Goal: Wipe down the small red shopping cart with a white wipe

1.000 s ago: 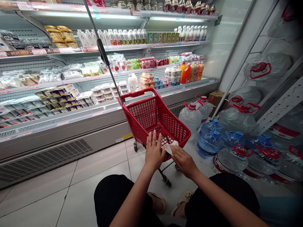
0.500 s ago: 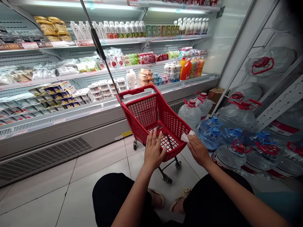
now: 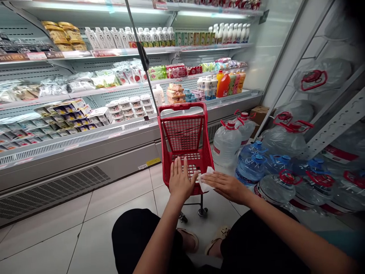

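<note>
A small red shopping cart with a lattice basket, a tall dark pole and caster wheels stands on the floor in front of me. My left hand lies flat with fingers outstretched at the near left rim of the basket; whether the palm presses on it is hidden. At the near right corner, my right hand holds a crumpled white tissue against the rim, its fingers together over it.
Behind the cart runs a refrigerated display case stocked with bottles, cups and packets. Large water bottles with red handles and blue-capped bottles crowd the right side. A cardboard box sits behind them. Pale tiles cover the floor.
The cart has swivelled, its pole and far end moving right and its near right corner moving left. My right hand has moved left with the tissue. My left hand has shifted slightly left.
</note>
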A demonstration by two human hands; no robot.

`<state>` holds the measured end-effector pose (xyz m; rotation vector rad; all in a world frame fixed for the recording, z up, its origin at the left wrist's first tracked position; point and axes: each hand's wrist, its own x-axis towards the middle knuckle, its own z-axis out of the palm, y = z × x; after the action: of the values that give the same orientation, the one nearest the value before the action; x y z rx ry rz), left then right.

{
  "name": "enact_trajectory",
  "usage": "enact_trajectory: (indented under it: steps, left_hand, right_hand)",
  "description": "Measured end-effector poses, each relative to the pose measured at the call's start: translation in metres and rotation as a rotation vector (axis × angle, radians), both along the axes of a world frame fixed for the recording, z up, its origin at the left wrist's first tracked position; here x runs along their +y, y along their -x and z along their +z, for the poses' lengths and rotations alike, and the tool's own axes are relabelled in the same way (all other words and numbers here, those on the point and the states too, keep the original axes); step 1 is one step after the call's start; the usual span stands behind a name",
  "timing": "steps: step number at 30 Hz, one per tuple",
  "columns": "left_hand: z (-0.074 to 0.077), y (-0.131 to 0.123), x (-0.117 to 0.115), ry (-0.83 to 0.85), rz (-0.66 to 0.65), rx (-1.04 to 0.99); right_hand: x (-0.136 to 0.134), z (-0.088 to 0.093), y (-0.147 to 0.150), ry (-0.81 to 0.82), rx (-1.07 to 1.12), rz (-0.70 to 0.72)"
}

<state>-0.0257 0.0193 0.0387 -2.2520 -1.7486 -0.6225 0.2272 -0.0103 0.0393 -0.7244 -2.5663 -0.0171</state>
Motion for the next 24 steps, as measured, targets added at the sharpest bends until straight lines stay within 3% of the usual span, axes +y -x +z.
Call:
enact_trajectory:
  steps: [5, 8, 10, 13, 18, 21, 24]
  left_hand:
    - [0.005, 0.007, -0.008, 0.008, -0.097, 0.099]
    - [0.011, 0.007, -0.014, -0.019, -0.135, 0.118]
    - [0.014, 0.009, -0.017, -0.041, -0.166, 0.117]
    - [0.019, 0.025, -0.015, -0.063, -0.202, 0.107]
    - [0.017, 0.062, 0.0, -0.068, -0.12, 0.038]
    - [0.009, 0.061, 0.0, -0.066, -0.015, -0.092]
    - [0.002, 0.044, -0.012, -0.044, -0.063, -0.186]
  right_hand:
    - [0.056, 0.001, -0.037, -0.015, 0.044, -0.078]
    - [0.088, 0.003, -0.041, -0.021, 0.084, -0.195]
    - [0.095, 0.0, -0.037, -0.041, 0.13, -0.271]
    - [0.077, -0.01, -0.024, -0.072, 0.193, -0.288]
    - [0.013, -0.014, 0.027, -0.064, 0.165, -0.132]
    - [-0.011, -0.01, 0.066, -0.047, 0.091, -0.019]
    - [-0.011, -0.007, 0.093, -0.049, 0.07, 0.069]
